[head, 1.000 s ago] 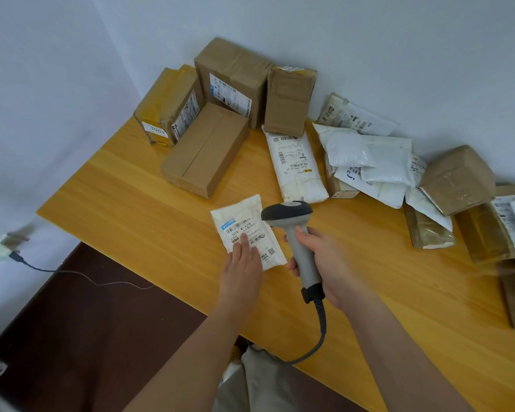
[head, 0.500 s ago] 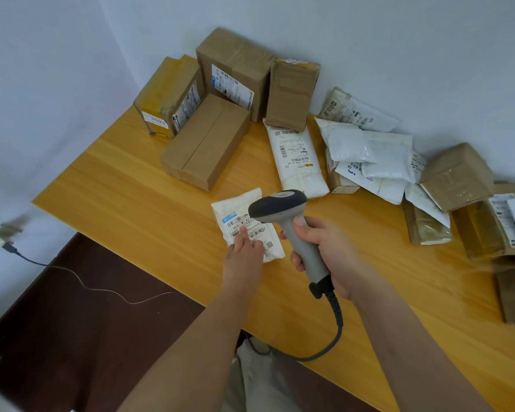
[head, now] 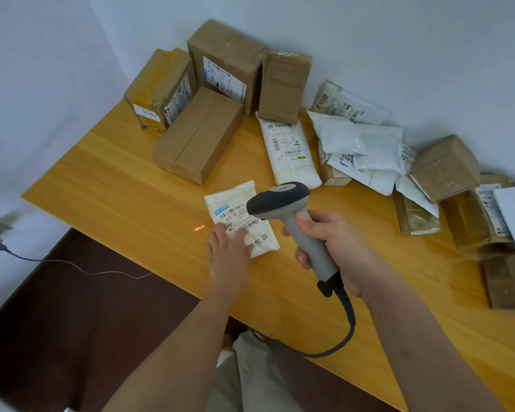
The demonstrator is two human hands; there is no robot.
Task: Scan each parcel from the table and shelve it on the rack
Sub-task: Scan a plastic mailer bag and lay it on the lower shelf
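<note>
Right now the left hand (head: 231, 251) presses flat on the small white parcel (head: 241, 223) lying on the worktop (head: 107, 185), the right hand (head: 333, 248) grips the scanner (head: 283, 215), whose red beam (head: 199, 228) falls beside the label and probably needs swinging rightward onto the barcode.

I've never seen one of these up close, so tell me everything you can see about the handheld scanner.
The scanner has a dark grey rounded head with a lighter top panel, a pale grey plastic handle and a black ribbed cable leaving its base. The right hand grips the handle, holding it tilted above the table, head aimed down-left over the small white parcel. A red laser mark glows on the wood just left of it.
</note>
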